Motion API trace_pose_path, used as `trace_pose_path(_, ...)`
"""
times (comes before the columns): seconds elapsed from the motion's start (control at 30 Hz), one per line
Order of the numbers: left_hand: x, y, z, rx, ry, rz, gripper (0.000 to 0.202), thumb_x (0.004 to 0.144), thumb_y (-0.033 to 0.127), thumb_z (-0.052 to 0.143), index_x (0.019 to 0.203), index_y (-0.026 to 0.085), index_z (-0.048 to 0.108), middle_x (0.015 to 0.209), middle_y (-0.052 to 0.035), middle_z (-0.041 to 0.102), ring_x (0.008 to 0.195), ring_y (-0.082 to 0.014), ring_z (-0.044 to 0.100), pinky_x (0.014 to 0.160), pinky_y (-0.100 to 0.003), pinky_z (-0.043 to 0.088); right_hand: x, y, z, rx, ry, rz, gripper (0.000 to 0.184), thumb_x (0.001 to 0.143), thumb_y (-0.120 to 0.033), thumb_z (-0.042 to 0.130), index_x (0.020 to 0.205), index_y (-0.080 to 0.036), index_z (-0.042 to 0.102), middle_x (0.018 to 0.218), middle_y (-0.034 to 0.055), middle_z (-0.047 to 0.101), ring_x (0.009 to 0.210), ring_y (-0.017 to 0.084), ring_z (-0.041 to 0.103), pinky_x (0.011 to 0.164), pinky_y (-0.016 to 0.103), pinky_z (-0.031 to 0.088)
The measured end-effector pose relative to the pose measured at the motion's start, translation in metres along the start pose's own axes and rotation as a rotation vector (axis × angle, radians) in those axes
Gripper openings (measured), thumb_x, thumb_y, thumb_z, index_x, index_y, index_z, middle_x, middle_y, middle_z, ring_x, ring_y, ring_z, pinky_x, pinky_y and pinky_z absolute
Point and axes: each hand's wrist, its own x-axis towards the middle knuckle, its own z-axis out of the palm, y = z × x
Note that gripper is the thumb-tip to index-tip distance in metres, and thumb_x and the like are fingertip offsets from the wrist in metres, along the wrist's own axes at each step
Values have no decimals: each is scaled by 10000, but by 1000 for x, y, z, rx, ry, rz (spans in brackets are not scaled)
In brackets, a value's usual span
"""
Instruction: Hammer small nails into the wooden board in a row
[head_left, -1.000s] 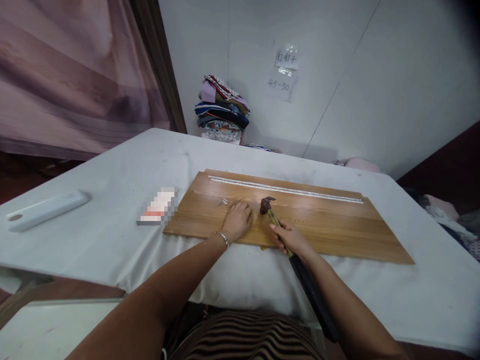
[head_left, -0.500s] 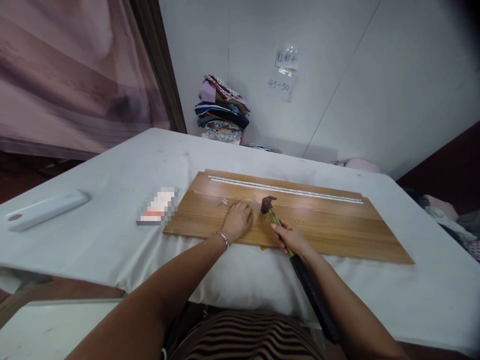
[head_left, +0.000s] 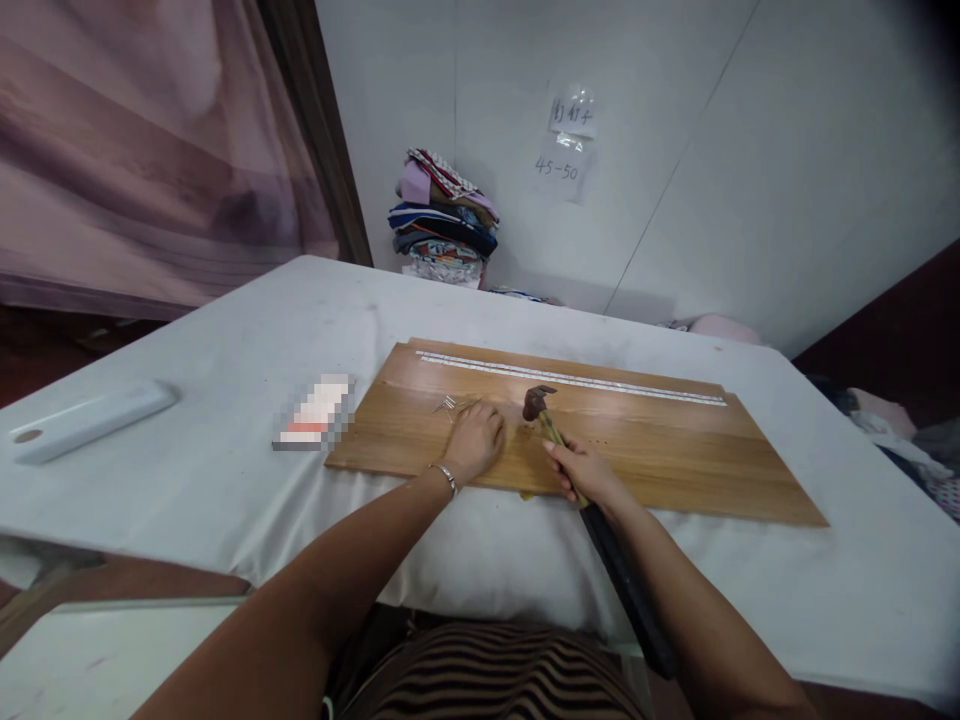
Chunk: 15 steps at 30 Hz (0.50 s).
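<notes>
My right hand (head_left: 589, 470) is wrapped round the yellow-and-black handle of a claw hammer (head_left: 621, 585), gripping it just below the rusty head. The head hangs over the middle of a brown wooden board (head_left: 697, 450), and the black grip runs back along my forearm. To its left, my left hand (head_left: 476, 440) lies on the board near the front edge, fingers resting on the wood; whatever is under them is hidden. Several nails (head_left: 448, 403) lie loose just beyond my left hand. Small dark marks or holes show in the board right of the hammer head.
Two white strips with markings (head_left: 570, 378) run along the board's far side. A pixelated, phone-like object (head_left: 315, 412) lies left of the board, and a white plastic object with a hole (head_left: 97, 420) farther left. Folded clothes (head_left: 444, 220) are stacked by the wall behind the white-covered table (head_left: 225, 450).
The hammer head has shifted slightly up and away from me, with my right hand still on the handle. My left hand and the nails look the same.
</notes>
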Motion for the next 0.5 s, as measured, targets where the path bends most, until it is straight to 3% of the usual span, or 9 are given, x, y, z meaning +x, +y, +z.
trace_pose_path(0.5, 0, -1, 7, 9, 5, -1, 205, 985, 189, 538, 862, 180, 701, 998, -118, 672, 1047, -271, 597, 959, -430, 476, 3, 19, 1, 11, -23, -4, 452, 753, -629, 694, 773, -268, 423, 503, -119, 437, 327, 67, 350, 296, 207, 292)
